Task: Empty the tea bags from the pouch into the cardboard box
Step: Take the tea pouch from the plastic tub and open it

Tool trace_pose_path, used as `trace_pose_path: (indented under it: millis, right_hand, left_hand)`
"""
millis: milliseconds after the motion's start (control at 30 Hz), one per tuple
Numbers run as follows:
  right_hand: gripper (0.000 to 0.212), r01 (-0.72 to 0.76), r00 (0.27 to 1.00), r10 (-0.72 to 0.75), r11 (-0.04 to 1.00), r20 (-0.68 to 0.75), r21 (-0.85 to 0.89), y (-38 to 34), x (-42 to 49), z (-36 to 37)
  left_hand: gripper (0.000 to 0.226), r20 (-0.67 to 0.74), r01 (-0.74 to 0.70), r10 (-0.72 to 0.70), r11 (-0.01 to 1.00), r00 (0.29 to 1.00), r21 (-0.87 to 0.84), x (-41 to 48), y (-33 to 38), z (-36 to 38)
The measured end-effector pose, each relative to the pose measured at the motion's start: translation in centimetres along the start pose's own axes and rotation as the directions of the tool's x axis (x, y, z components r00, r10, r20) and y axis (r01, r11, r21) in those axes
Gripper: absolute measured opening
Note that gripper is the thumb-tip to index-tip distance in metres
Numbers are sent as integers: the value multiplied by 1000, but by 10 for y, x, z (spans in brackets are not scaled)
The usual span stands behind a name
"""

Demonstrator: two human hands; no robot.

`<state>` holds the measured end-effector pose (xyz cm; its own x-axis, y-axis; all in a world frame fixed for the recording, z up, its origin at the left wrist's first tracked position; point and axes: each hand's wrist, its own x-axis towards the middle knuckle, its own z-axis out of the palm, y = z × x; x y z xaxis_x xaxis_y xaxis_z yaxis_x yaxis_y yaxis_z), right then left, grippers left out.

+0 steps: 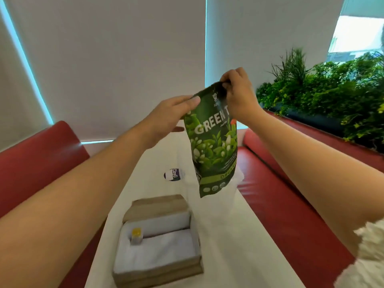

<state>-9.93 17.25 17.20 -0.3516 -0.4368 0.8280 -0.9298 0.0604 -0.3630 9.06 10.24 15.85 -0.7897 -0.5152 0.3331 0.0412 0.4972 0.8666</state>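
Observation:
A dark green pouch (214, 146) printed "GREEN T" hangs upright in the air above the white table (239, 235). My right hand (239, 94) pinches its top right corner. My left hand (172, 117) touches the pouch's top left edge with thumb and fingers. Below and to the left sits the open cardboard box (158, 271), lined white inside, with one tea bag (136, 236) with a yellow tag lying in its left part. Whether the pouch's top is open is hidden by my hands.
A round dark sticker (174, 175) lies on the table beyond the box. Red padded seats (291, 200) flank the narrow table on both sides. Green plants (332, 96) fill a planter at the right. A fluffy white sleeve (365, 256) shows at bottom right.

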Motion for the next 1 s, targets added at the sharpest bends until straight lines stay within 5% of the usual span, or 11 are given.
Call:
trace_pose_path:
  millis: [167,333,467,600,767,1000]
  right_hand:
    - [19,-32,983,20,997,182,66,-10,-61,-18]
    - [15,-25,892,3,999,452,42,-3,-125,-30]
    - [16,-21,824,-17,998,566,61,14,-167,-26]
    - [28,-96,798,-6,986,603,137,27,-194,-22]
    - [20,-220,854,80,951,514,217,38,-216,-25]
    - [28,-579,776,300,688,555,438,27,-247,-34]
  left_hand:
    - [62,314,219,-161,963,936,-157,-41,5,16]
    - [32,300,256,-278,960,913,111,-63,-20,58]
    - [26,378,363,-382,924,843,124,-72,-46,83]
    - [20,398,431,-446,893,802,130,-76,-64,104]
    - [26,353,481,-469,875,810,59,-77,-67,120]
    - [31,273,533,-505,846,819,-31,-82,-76,134]
